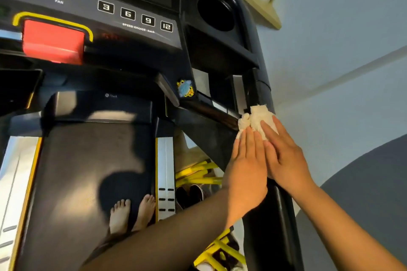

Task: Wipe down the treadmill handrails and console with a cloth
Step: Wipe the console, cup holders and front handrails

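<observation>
The white cloth [256, 121] is bunched on the right handrail [271, 204], just below the console [132, 20], and serves as the landmark here. To its left and slightly below, the left hand [246, 169] is laid flat, fingers straight and together, its fingertips pressing the cloth's lower edge. Directly below and right of the cloth, the right hand [284, 156] is likewise spread flat with its fingers on the fabric. For a good wipe, the cloth would best be opened out and wrapped partly round the rail, pressure kept even, and long strokes drawn downward from the cloth's present spot.
</observation>
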{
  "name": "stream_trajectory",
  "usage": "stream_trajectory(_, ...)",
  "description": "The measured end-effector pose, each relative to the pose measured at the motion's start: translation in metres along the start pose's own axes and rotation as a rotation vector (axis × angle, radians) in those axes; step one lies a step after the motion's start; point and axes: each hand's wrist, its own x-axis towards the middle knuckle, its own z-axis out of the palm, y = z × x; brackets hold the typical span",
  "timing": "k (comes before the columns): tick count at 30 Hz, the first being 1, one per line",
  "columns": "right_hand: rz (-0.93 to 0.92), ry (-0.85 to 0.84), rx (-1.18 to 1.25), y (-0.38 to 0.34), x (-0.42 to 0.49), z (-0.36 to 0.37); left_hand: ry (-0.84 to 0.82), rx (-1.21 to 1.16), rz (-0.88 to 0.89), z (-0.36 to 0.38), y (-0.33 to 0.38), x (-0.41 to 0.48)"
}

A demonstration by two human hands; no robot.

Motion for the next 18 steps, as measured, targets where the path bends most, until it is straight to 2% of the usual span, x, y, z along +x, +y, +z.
stream_trajectory(2,-0.053,-0.029,-0.056,-0.004,0.014,-0.006,-0.068,-0.044,-0.002,-0.016,0.000,0.005)
stream_trajectory(4,-0.067,-0.019,-0.059,-0.008,0.023,-0.009,-0.053,-0.045,-0.003,-0.022,-0.003,0.013)
stream_trajectory(7,0.052,0.068,0.079,-0.014,0.019,-0.005,-0.039,-0.096,-0.024,-0.022,-0.007,0.013)
stream_trajectory(9,0.095,0.096,0.072,-0.014,0.002,0.006,-0.087,-0.135,-0.019,-0.013,-0.009,0.004)
stream_trajectory(11,0.050,0.046,-0.041,-0.012,-0.021,0.014,-0.097,-0.161,-0.018,0.001,-0.010,-0.015)
stream_trajectory(13,-0.072,-0.014,-0.214,-0.010,-0.044,0.021,-0.139,-0.206,0.001,0.016,-0.010,-0.036)
stream_trajectory(14,-0.119,-0.033,-0.309,-0.010,-0.050,0.023,-0.101,-0.213,-0.002,0.019,-0.011,-0.043)
stream_trajectory(16,-0.153,-0.060,-0.471,-0.013,-0.047,0.025,-0.101,-0.303,-0.063,0.017,-0.016,-0.045)
stream_trajectory(18,-0.165,-0.096,-0.597,-0.018,-0.031,0.027,-0.177,-0.381,-0.056,0.010,-0.024,-0.035)
